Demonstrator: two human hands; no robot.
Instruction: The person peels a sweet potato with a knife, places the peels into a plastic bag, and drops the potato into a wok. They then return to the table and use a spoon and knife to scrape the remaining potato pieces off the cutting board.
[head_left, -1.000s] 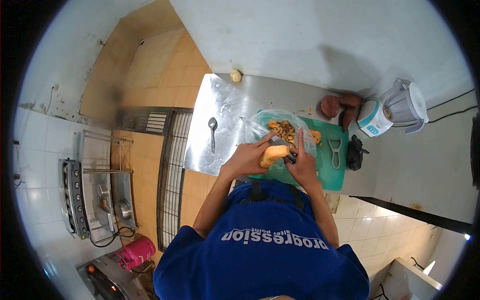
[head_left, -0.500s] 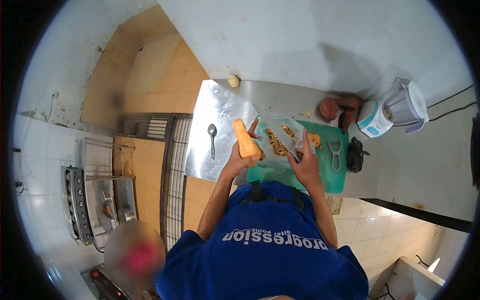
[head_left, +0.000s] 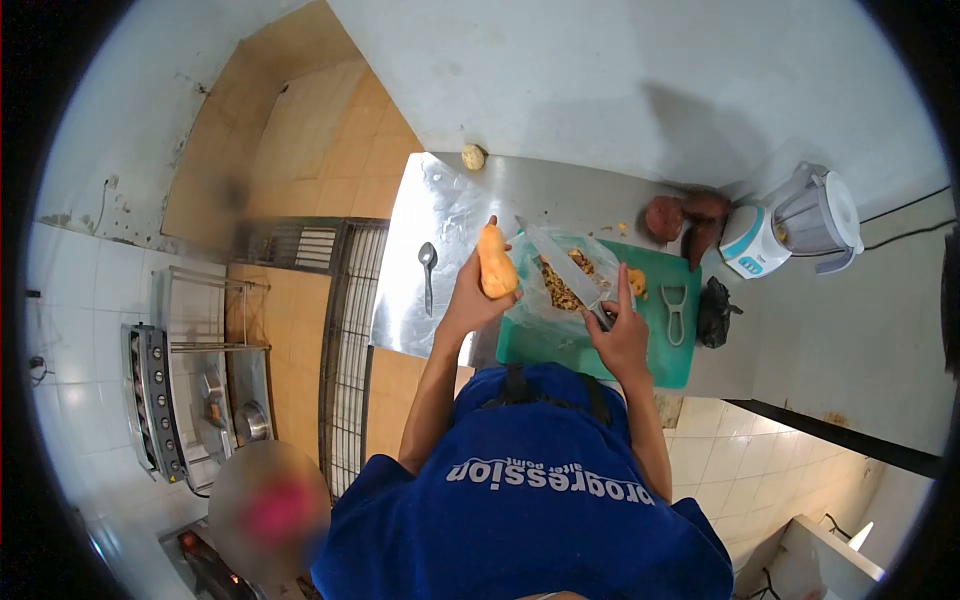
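Observation:
My left hand [head_left: 472,303] is closed around a peeled orange butternut squash [head_left: 497,265], held up at the left edge of the green cutting board [head_left: 655,360]. My right hand [head_left: 624,348] grips the dark handle of a knife [head_left: 562,260], its index finger stretched out. The wide blade points up and left, above a clear plastic bag [head_left: 540,313] of brown and yellow scraps on the board. Orange pieces [head_left: 637,283] lie right of the bag. Farther right on the board is a peeler [head_left: 674,313].
A spoon [head_left: 428,277] lies on the metal table's left part. Reddish-brown tubers [head_left: 664,218] and a blender [head_left: 752,240] stand back right, near a black plastic bag [head_left: 714,313]. A pale round item [head_left: 473,157] sits at the back edge. A blurred person [head_left: 268,512] is at lower left.
My left hand has raised the squash slightly away from me and turned it more upright. The knife in my right hand has shifted a little to the right.

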